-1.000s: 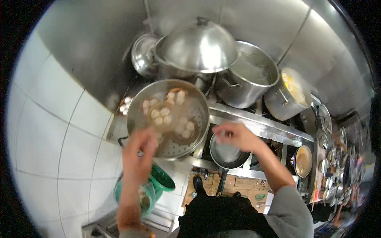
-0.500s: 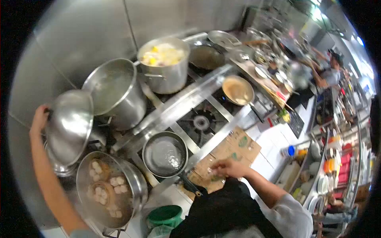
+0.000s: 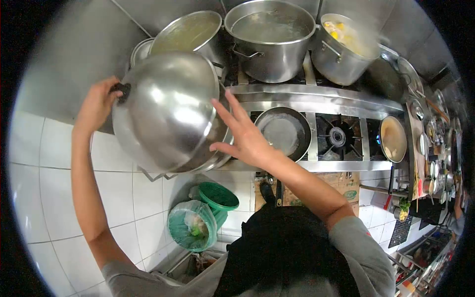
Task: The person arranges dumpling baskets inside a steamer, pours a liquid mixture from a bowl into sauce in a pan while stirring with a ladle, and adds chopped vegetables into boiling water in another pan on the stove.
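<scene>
My left hand (image 3: 101,104) grips the black knob of a large domed metal lid (image 3: 168,109). The lid is tilted over the wide steamer pan (image 3: 221,159) and hides most of it, with what lies inside out of sight. My right hand (image 3: 242,132) is beside the lid's right edge, fingers spread, holding nothing; whether a fingertip touches the rim I cannot make out. Just right of that hand, a dark frying pan (image 3: 283,132) sits on the stove.
Behind stand a pot of cloudy liquid (image 3: 190,32), a big pot of water (image 3: 269,24) and a steaming pot with yellow pieces (image 3: 346,37). Right are a bare burner (image 3: 337,137) and a pan of tan liquid (image 3: 393,139). Green bins (image 3: 217,195) stand on the floor below.
My left hand has brought the lid off the back pot and over the steamer pan. My right hand has moved from near my body to the lid's edge. The view has turned back left.
</scene>
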Demonstrator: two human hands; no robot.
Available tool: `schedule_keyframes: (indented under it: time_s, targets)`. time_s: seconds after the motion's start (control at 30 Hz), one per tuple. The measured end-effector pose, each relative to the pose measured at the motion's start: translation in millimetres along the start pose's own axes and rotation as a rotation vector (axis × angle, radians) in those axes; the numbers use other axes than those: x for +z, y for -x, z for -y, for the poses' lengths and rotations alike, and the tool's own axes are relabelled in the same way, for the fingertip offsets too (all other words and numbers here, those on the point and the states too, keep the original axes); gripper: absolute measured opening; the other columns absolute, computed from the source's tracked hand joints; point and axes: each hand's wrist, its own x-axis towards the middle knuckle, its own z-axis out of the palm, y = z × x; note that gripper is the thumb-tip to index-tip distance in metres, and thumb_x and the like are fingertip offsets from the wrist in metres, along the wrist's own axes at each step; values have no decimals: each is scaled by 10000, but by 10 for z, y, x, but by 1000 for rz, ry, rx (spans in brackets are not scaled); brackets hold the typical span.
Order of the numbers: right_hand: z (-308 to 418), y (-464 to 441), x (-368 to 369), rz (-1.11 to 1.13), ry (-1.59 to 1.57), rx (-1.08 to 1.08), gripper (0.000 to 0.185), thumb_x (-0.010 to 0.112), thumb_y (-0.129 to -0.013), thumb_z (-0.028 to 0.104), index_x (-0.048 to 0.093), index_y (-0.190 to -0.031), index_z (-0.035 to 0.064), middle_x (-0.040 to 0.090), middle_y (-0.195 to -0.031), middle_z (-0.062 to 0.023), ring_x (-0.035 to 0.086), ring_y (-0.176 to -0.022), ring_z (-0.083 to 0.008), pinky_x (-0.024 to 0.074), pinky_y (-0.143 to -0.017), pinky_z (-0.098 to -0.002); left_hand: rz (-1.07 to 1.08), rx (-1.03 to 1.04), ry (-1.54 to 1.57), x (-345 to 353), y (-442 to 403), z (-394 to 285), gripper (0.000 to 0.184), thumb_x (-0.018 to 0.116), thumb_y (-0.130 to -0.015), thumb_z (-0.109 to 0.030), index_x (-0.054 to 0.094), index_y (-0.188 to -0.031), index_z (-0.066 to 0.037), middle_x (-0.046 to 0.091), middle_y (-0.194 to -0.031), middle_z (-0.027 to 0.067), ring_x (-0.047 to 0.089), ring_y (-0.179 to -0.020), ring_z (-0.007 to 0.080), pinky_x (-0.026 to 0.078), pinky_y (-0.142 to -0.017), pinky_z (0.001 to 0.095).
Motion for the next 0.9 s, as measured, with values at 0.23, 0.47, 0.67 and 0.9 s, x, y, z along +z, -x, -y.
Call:
schedule_keyframes:
  time_s: [0.23, 0.47, 0.67, 0.9]
  targets:
    - [-608, 298, 499, 55, -73, 80, 929, 808, -815, 284, 282, -1569, 148, 153, -1609, -307, 298, -1447, -484, 366, -1160, -489, 161, -68, 2, 731, 73, -67, 181, 629, -866, 7, 624, -1041, 52, 654, -992, 289, 608, -984, 477, 477, -803, 512]
    - [-976, 300, 629, 60, -14, 91, 912, 805, -815, 289, 300, -1559, 134, 219, -1605, -283, 287, -1467, -445, 329, -1185, -482, 265, -171, -39, 1006, -120, -66, 272, 649, -898, -63, 636, -1145, 50, 671, -1001, 299, 630, -991, 471, 492, -847, 483]
    - [-1047, 443, 816, 83, 27, 94, 787, 763, -820, 241, 409, -1504, 75, 290, -1599, -211, 225, -1504, -393, 284, -1214, -465, 265, -149, -98, 999, -87, -240, 304, 592, -926, -39, 631, -1209, 64, 663, -1168, 261, 619, -1096, 408, 474, -934, 459]
    - [-1199, 2052, -1084, -134, -109, 340, 288, 742, -865, 265, 661, -1013, 32, 639, -1018, -157, 626, -977, -352, 508, -851, -458, -157, 19, -193, 1494, 78, 259, 289, 564, -999, -90, 577, -1265, 21, 624, -1244, 188, 616, -1082, 371, 509, -931, 436]
